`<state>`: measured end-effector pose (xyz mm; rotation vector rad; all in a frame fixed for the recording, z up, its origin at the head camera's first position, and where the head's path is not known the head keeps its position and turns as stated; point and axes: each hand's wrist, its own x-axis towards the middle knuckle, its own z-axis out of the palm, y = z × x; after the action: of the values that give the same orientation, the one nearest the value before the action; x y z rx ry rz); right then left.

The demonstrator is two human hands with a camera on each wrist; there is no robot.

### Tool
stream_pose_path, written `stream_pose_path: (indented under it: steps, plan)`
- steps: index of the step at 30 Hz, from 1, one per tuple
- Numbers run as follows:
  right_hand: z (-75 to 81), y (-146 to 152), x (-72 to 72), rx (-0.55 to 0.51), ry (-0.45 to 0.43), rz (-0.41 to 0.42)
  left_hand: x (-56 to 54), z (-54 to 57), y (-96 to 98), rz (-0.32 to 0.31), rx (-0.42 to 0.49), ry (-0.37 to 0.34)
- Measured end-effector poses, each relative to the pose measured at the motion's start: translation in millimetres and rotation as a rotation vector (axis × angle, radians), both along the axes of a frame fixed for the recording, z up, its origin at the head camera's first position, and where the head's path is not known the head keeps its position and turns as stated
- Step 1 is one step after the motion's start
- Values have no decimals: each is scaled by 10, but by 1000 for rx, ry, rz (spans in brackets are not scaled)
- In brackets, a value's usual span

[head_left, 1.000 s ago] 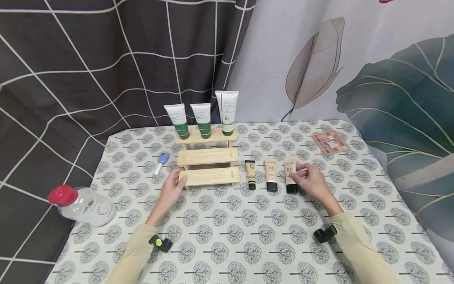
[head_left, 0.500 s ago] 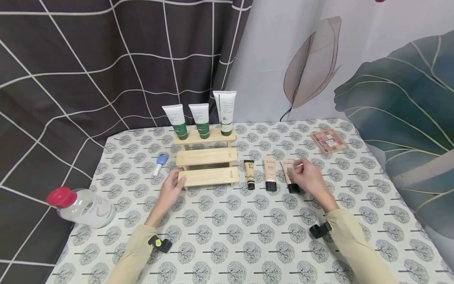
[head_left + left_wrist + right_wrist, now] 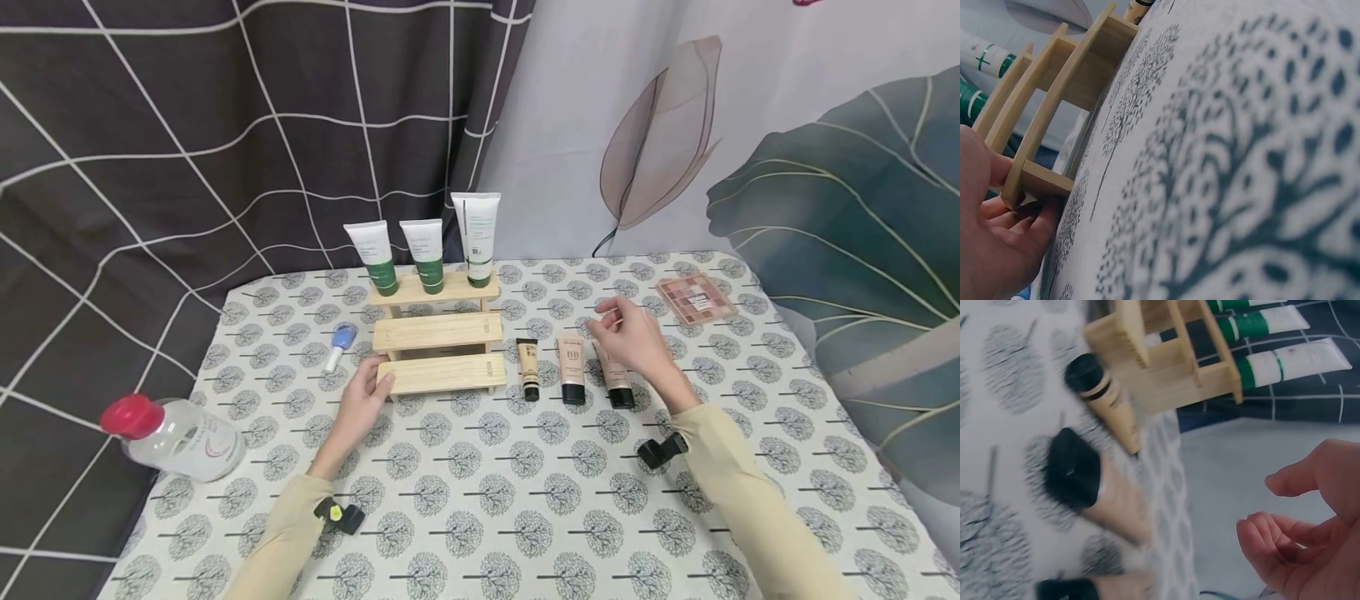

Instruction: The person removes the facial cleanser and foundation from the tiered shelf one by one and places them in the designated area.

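My left hand grips the left end of the bottom step of a three-step wooden rack; in the left wrist view the thumb lies over the board and the fingers are below. My right hand holds nothing, its fingers loosely bent, just above and behind the right BB cream tube, whose upper part it hides. Beside that tube lie another BB cream tube and a smaller beige tube with black ends. On the rack's top step stand three white-and-green tubes, caps down.
A clear bottle with a red cap stands at the left. A small blue-and-white bottle lies left of the rack. An eyeshadow palette lies at the back right. Curtains hang behind the patterned cloth.
My right hand has let go of the right BB cream tube and risen up and back from it. The tube now lies slightly tilted. My left hand stays on the rack.
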<state>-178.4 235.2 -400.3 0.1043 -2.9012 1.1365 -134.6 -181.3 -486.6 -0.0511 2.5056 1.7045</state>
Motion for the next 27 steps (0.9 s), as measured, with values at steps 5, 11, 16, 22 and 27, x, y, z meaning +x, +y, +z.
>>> stream_pose_path:
  steps: [5,11,16,22,27]
  plan:
    - [169,-129,-120,-17,-13,38,2,14,3,-2,4,1]
    - [295,-336,-279,-67,15,68,10,22,9,-3,5,8]
    - [368,-550,-396,-162,64,112,8,8,5,-1,-14,13]
    - [451,-822,-536,-250,114,161,8,7,6,3,-4,8]
    - [497,-1031,-622,-319,132,199,12,8,12,8,-7,10]
